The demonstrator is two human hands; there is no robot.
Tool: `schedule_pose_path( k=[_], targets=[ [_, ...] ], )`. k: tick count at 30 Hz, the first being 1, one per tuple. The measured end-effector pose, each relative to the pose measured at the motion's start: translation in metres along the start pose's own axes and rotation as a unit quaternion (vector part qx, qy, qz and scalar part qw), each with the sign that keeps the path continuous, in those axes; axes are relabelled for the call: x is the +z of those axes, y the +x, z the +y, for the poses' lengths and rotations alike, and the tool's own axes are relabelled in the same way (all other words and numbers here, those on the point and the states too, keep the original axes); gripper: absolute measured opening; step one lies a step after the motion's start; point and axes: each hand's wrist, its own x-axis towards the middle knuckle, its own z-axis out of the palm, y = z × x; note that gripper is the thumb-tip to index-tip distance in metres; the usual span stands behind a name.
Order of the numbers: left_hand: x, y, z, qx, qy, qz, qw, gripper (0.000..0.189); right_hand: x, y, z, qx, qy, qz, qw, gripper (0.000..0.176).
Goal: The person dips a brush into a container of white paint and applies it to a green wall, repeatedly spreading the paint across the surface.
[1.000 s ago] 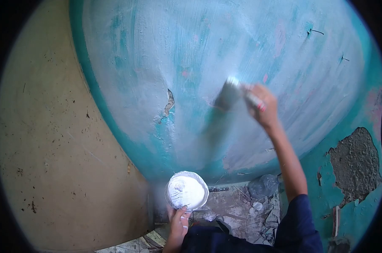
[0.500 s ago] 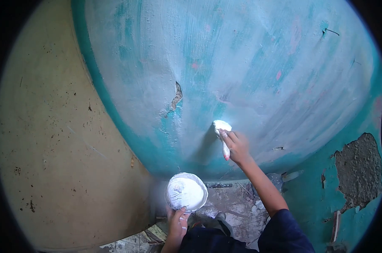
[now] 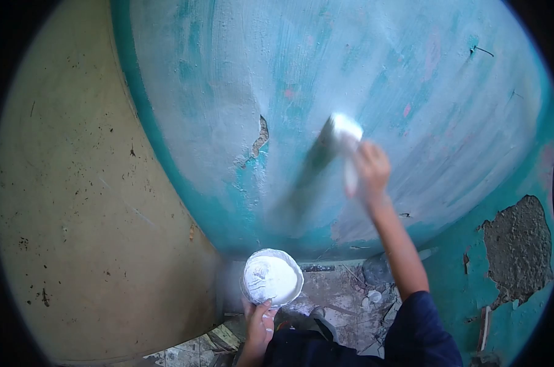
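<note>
My right hand (image 3: 373, 171) is closed around the handle of a paintbrush (image 3: 348, 128), blurred by motion. The bristles are loaded with white paint and lie at or close to the wall (image 3: 228, 79), which is turquoise under streaky whitish paint; contact cannot be made out. Low in the view, my left hand (image 3: 260, 319) grips the near side of a round tub (image 3: 301, 282) with its thumb on the rim. White paint (image 3: 276, 281) fills much of the tub. Some white smears mark the left fingers.
At left stands a beige, speckled wall (image 3: 93, 202). A chipped crack (image 3: 262, 136) breaks the painted wall, and a wire or nail (image 3: 482, 50) sticks out upper right. Bare plaster (image 3: 519, 251) shows at right. Rubble (image 3: 375, 296) lies on the stained floor (image 3: 335, 300) near my feet.
My right hand has swept the paintbrush up and slightly right along the wall. The tub in my left hand has stayed nearly in place.
</note>
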Motion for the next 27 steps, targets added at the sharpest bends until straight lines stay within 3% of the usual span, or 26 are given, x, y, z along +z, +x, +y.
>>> schedule_pose_path(
  k=[5,8,10,12,15,17,21,27],
  targets=[
    [-0.008,-0.002,0.000,0.005,-0.007,0.018,1.000,0.073,0.049,-0.105,-0.055,-0.010,0.047,-0.094,0.994,0.034],
    [-0.008,-0.004,0.003,0.010,0.006,0.015,1.000,0.074,0.034,-0.091,-0.043,0.022,0.111,-0.135,0.984,0.036],
    [-0.006,-0.005,0.006,0.006,0.006,0.008,1.000,0.073,0.025,-0.062,-0.019,0.022,0.140,-0.116,0.983,0.039],
    [-0.005,-0.004,0.005,0.003,0.002,0.001,1.000,0.073,0.012,-0.015,0.004,0.020,0.113,-0.024,0.993,0.041],
    [-0.010,-0.001,0.001,0.005,0.026,0.000,1.000,0.066,-0.015,0.040,0.012,0.052,0.085,-0.031,0.995,0.039],
    [-0.013,0.000,-0.002,-0.004,0.031,0.007,0.999,0.066,-0.014,0.051,0.013,0.052,0.027,0.076,0.995,0.039],
    [-0.003,-0.003,0.002,0.008,-0.017,-0.004,1.000,0.071,0.012,-0.007,-0.019,0.004,0.001,0.012,1.000,0.045],
    [-0.009,-0.005,0.002,0.010,-0.010,0.012,1.000,0.071,0.047,-0.098,-0.061,0.014,0.102,-0.111,0.988,0.036]
  ],
)
